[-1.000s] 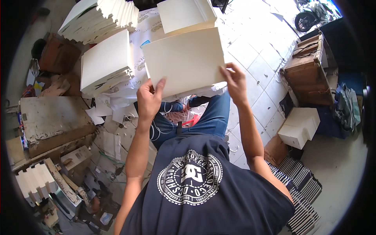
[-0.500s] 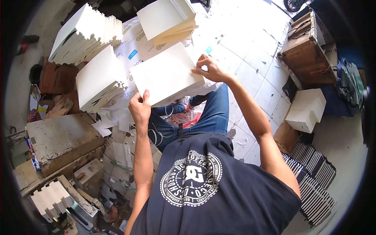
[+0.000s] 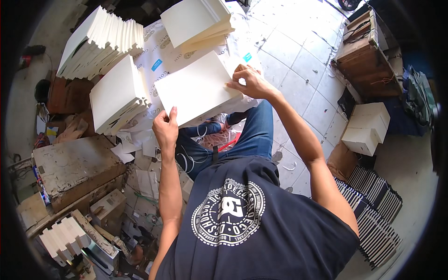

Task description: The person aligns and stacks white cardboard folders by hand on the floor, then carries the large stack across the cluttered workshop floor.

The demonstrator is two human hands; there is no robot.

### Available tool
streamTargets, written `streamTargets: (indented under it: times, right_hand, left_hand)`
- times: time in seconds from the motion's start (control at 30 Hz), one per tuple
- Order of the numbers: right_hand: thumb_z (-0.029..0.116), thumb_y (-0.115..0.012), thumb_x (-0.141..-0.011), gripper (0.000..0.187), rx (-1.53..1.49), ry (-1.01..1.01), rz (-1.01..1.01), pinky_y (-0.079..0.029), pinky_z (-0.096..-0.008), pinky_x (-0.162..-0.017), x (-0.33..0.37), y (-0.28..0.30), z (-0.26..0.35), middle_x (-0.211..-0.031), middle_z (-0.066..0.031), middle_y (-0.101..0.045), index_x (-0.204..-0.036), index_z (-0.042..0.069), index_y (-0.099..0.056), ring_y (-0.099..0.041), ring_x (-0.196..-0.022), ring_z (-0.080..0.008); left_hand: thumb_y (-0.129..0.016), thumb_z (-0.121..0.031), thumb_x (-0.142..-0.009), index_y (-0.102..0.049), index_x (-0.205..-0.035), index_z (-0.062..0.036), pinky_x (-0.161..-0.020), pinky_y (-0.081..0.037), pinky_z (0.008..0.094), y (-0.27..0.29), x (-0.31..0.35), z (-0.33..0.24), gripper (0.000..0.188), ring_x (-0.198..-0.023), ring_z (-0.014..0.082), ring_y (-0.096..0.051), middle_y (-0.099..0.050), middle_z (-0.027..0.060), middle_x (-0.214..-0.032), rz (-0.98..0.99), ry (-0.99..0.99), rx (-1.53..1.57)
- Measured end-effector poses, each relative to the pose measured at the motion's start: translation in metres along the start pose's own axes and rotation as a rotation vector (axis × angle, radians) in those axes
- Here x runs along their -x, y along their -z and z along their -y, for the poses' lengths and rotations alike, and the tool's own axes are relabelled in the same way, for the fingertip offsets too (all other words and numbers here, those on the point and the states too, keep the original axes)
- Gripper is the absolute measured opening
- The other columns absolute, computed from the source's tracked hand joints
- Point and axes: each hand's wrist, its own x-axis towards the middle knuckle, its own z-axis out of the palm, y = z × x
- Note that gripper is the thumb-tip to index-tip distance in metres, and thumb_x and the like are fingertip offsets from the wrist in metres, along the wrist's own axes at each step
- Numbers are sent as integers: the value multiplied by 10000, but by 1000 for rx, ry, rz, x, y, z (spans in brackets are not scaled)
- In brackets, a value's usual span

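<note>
A thick white book block [image 3: 198, 86] lies flat in front of me at the near edge of a table covered with printed wrapping sheet [image 3: 161, 53]. My left hand [image 3: 165, 129] grips its near left corner, thumb up along the edge and fingers curled below. At the right edge of the block, my right hand [image 3: 250, 82] pinches with thumb and forefinger; whether it has one sheet or several between them I cannot tell. Left of the block stands another white block stack [image 3: 115, 95]. Behind it, more cream paper blocks [image 3: 196, 23] are piled.
A tall row of white blocks [image 3: 95, 44] stands at the far left. Nearer on the left is a worn wooden box [image 3: 77, 165]. To the right are a wooden cabinet [image 3: 366, 58], white boxes [image 3: 366, 128] and stacks of dark-covered books [image 3: 373, 214] on the tiled floor [image 3: 298, 70].
</note>
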Motion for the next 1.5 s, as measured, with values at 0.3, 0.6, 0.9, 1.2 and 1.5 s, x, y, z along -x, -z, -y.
streamTargets:
  times: [0.3,0.6,0.9,1.2,1.5]
  right_hand:
    - [454,-699,-872,356,32,-43,-32,-350,-465,-898,4,1,7,-1003,-68,-582,-843,100,-711,-517,-1089,-235]
    - [479,-706,-862,371,-34,-64,-29,-348,-437,-908,5,-3,-1,-987,-70,-587,-858,108,-716,-528,-1062,-238]
    - [502,-708,-854,400,22,-70,-17,-363,-426,-905,4,0,3,-897,-81,-581,-810,104,-701,-549,-1014,-242]
    - [511,-698,-862,437,21,-66,-19,-374,-445,-930,4,1,6,-916,-110,-582,-772,85,-660,-546,-1003,-279]
    - [504,-704,-860,435,19,-69,-9,-374,-444,-913,3,1,7,-930,-106,-590,-767,82,-654,-547,-1006,-273]
  left_hand:
    - [-699,-286,-901,-470,-627,41,-496,-326,366,3,-1,2,484,-513,149,-342,-420,78,-510,26,16,0]
    - [-743,-226,-881,-675,-745,52,-491,-329,247,11,-4,12,317,-535,40,-418,-557,-31,-583,73,127,200]
    - [-757,-217,-872,-683,-742,51,-475,-324,228,8,-5,20,308,-527,27,-421,-555,-37,-574,75,165,239]
    - [-769,-239,-859,-688,-745,38,-487,-371,241,9,-3,19,310,-516,39,-469,-592,-8,-562,76,141,159]
    - [-768,-253,-858,-684,-749,36,-509,-419,262,9,-1,18,320,-509,67,-518,-625,36,-568,51,62,108]
